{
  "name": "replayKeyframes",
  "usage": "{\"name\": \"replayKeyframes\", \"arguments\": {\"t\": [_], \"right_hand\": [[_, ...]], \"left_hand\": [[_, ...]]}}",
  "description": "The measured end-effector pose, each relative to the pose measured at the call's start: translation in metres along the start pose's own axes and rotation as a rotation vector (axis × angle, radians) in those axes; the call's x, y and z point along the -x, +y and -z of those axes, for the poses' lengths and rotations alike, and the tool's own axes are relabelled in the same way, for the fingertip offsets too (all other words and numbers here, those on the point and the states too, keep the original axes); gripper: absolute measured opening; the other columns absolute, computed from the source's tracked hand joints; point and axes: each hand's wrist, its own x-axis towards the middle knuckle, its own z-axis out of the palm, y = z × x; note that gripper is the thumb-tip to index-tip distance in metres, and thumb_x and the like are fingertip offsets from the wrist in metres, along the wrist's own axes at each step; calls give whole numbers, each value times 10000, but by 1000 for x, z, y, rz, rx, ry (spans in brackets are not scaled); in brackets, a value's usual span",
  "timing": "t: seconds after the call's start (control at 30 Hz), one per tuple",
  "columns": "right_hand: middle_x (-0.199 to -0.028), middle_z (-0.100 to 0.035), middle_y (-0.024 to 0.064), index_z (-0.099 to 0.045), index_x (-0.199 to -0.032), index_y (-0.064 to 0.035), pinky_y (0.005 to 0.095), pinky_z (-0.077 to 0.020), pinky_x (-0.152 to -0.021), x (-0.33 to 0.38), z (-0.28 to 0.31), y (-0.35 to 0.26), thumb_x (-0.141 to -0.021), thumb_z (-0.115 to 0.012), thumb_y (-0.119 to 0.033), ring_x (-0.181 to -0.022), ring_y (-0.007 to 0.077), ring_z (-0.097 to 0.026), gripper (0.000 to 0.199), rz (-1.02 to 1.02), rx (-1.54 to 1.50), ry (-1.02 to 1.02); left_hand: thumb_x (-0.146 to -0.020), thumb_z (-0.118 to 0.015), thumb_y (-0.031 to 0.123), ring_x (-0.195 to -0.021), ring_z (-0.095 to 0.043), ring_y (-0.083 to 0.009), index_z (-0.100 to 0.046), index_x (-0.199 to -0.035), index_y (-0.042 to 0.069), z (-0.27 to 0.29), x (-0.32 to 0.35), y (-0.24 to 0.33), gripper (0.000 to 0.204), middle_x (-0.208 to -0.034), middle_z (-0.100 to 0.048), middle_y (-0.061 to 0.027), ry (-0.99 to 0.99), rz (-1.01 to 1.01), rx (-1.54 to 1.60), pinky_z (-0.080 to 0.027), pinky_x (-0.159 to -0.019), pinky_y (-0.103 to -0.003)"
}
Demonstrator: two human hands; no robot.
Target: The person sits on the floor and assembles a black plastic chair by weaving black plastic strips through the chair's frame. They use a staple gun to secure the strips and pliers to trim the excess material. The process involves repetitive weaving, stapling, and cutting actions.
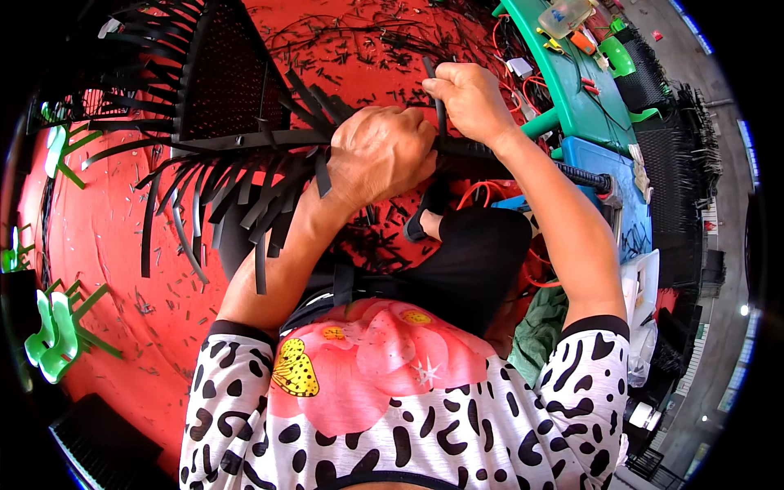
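A black panel (233, 90) woven from flat plastic-looking strips stands upright at the upper left, with many loose strip ends fringing its edge. My left hand (382, 155) is closed around the panel's near edge, where a dark band runs across above my lap; its fingertips are hidden. To the right and slightly farther away, my right hand (474, 102) pinches a single black strip (442, 120) between thumb and fingers. One end of that strip sticks up past the thumb, and the other runs down toward the band. Loose strip ends (253, 204) hang beside my left forearm.
Cut black scraps litter the red floor (122, 269). On the right stands a green table (588, 98) with tools and a clear container (563, 16), beside a blue surface (629, 196). Green stools (61, 335) stand at left; a green cloth (539, 335) lies by my right arm.
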Motion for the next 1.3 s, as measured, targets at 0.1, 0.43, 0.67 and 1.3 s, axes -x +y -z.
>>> {"name": "replayKeyframes", "arguments": {"t": [0.1,0.43,0.67,1.3], "right_hand": [[-643,-555,205,-546,-625,0,446,-441,-617,-4,-8,11,-775,-644,-238,-655,373,-574,298,-40,46,-105],[-515,-467,123,-518,-600,2,365,-358,-506,-10,-11,20,-815,-630,-234,-490,176,-427,339,-200,-37,-360],[-549,-517,82,-572,-703,4,349,-375,-495,-9,-7,19,-813,-634,-223,-498,157,-451,260,-166,-21,-347],[-767,-649,135,-699,-894,-53,356,-507,-671,5,12,27,-762,-569,-21,-704,261,-636,188,329,-14,-273]], "left_hand": [[-706,-673,221,-695,-593,-274,-552,-748,59,0,-1,0,207,-724,-554,-84,23,-14,-1,-495,-626,-391],[-699,-684,136,-677,-603,-266,-644,-1007,130,2,1,0,311,-760,-573,-62,-27,6,4,-491,-592,-396],[-737,-641,137,-663,-618,-270,-662,-998,146,1,-2,-5,262,-740,-585,-75,6,-32,36,-507,-581,-380],[-705,-668,88,-723,-615,-292,-645,-1059,115,9,-4,-6,356,-805,-597,-81,-95,-17,97,-494,-610,-388]]}}
